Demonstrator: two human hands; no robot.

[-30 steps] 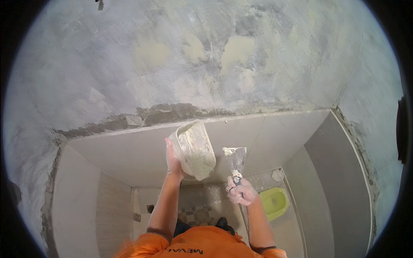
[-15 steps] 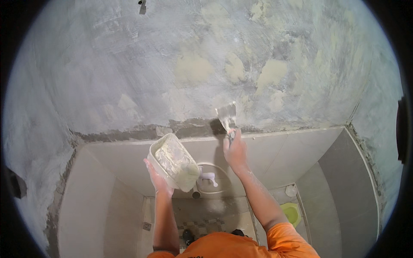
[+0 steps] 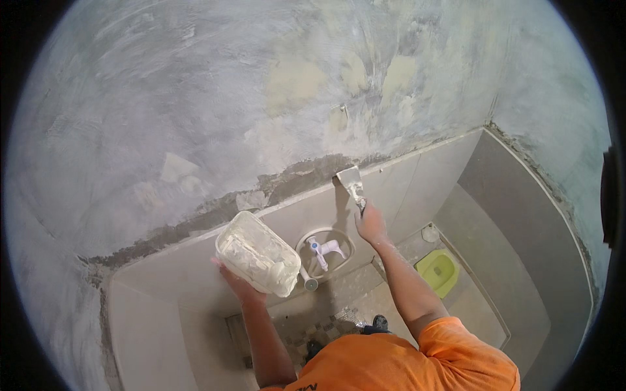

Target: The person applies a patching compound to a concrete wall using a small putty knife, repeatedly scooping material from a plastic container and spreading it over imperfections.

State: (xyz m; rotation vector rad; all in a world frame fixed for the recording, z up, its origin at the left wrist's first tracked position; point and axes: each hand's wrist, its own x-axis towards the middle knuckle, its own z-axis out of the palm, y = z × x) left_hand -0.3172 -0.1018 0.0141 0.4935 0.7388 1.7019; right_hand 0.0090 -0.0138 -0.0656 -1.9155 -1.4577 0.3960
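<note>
My left hand [image 3: 242, 287] holds up a pale plastic tub [image 3: 251, 251] from beneath, its fingers along the left side. Off-white putty [image 3: 280, 274] coats the inside of the tub, with a lump at its near right corner. In my right hand [image 3: 372, 225] is a putty knife [image 3: 352, 182], gripped by the handle. Its broad blade, smeared with putty, points up and left, close to the rough seam above the tile edge. Whether the blade touches the wall I cannot tell. A fresh-looking putty mark [image 3: 340, 116] shows on the grey wall [image 3: 215, 98] above the blade.
Below the ledge, a white and blue tap [image 3: 326, 251] with a looped hose [image 3: 352, 247] is fixed to the tiled wall [image 3: 417, 176]. A green squat toilet [image 3: 437, 272] lies in the floor at right. Dark tiles [image 3: 521, 234] line the right side wall.
The view has turned, so the tile edge now slants upward to the right. My right hand has lowered the putty knife from the grey wall toward the tile edge. The tub stays in my left hand.
</note>
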